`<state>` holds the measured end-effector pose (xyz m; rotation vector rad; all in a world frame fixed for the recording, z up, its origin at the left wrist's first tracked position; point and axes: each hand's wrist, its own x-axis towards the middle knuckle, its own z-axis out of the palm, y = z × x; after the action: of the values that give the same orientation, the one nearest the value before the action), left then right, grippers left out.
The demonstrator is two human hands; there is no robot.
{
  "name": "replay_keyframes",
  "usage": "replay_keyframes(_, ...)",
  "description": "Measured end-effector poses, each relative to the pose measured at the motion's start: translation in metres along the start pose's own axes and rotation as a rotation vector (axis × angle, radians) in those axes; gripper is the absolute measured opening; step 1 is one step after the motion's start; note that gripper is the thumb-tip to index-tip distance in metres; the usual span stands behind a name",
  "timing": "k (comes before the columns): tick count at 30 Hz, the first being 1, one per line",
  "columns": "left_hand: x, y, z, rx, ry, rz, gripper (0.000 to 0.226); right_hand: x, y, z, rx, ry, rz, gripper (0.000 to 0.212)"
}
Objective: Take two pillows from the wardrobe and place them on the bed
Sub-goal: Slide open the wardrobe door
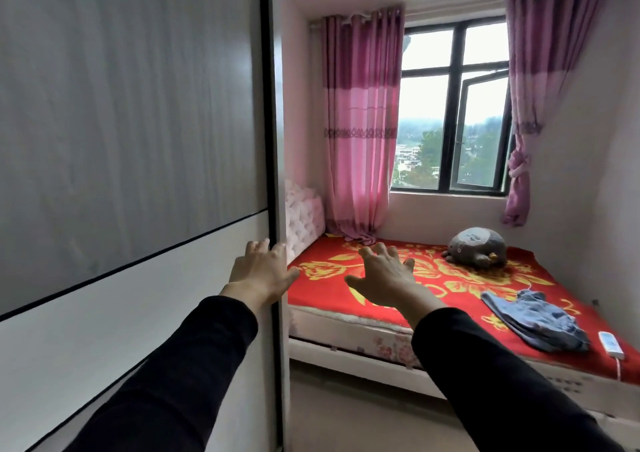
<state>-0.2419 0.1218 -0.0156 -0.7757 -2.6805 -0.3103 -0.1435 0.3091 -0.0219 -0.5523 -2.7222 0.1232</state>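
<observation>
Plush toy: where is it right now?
Head view: the plush toy sits on the far right of the bed, below the window, beyond the blue cloth.

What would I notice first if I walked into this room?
Probably the bright red bed cover with gold flowers, filling the right side. A grey plush toy sits at its far end below the window, between pink curtains. Up close, the left hand touches the wardrobe door's edge.
</observation>
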Motion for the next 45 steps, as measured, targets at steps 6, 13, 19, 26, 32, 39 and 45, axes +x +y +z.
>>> replay_keyframes(6,0.080,-0.015,0.035,-0.005,0.067,-0.195,0.060,0.115,0.019,0.031,0.041,-0.033,-0.181,0.066)
replay_keyframes(13,0.144,-0.049,0.075,0.054,0.159,-0.292,0.057,0.217,-0.001,0.093,0.096,-0.093,-0.339,0.061)
replay_keyframes(19,0.187,-0.092,0.102,0.201,0.287,-0.290,0.056,0.296,-0.045,0.138,0.193,-0.112,-0.469,0.062)
replay_keyframes(26,0.233,-0.118,0.122,0.373,0.331,-0.232,0.054,0.373,-0.083,0.164,0.270,0.000,-0.670,0.080)
replay_keyframes(32,0.255,-0.138,0.136,0.527,0.436,-0.312,0.062,0.431,-0.115,0.184,0.221,0.281,-1.026,0.099)
replay_keyframes(39,0.267,-0.158,0.166,0.687,0.634,-0.543,0.065,0.480,-0.146,0.209,0.040,0.529,-1.382,0.111)
replay_keyframes(45,0.272,-0.177,0.181,0.962,0.716,-0.612,0.070,0.505,-0.160,0.226,0.175,0.657,-1.531,0.112)
